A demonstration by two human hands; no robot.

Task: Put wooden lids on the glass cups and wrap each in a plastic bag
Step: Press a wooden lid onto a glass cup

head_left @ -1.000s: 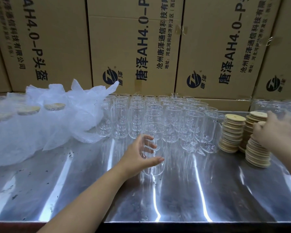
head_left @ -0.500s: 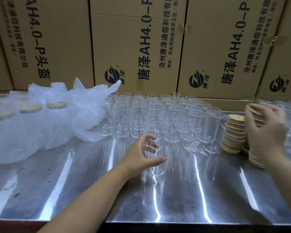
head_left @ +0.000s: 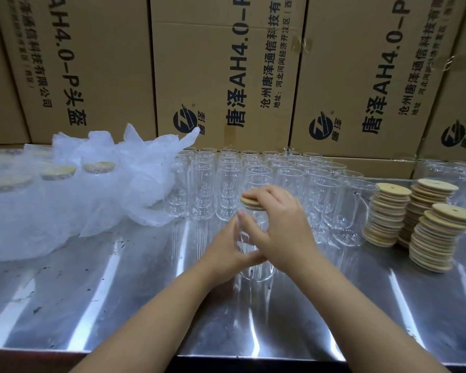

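Left hand (head_left: pixel 223 254): our fingers curl round a tall clear glass cup (head_left: pixel 256 269) standing on the shiny steel table (head_left: pixel 119 292).
Right hand (head_left: pixel 280 227): our fingers grasp a round pale wooden lid (head_left: pixel 249 201) at the cup's rim.

The right hand (head_left: pixel 280 227) hides most of the round pale wooden lid (head_left: pixel 249 203) and the rim of the clear glass cup (head_left: pixel 256 273).

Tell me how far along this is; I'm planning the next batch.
Done: several lidded, bagged cups at the left. In hand: the left hand grips a glass cup while the right hand holds a wooden lid at its rim. Left: many open cups behind.
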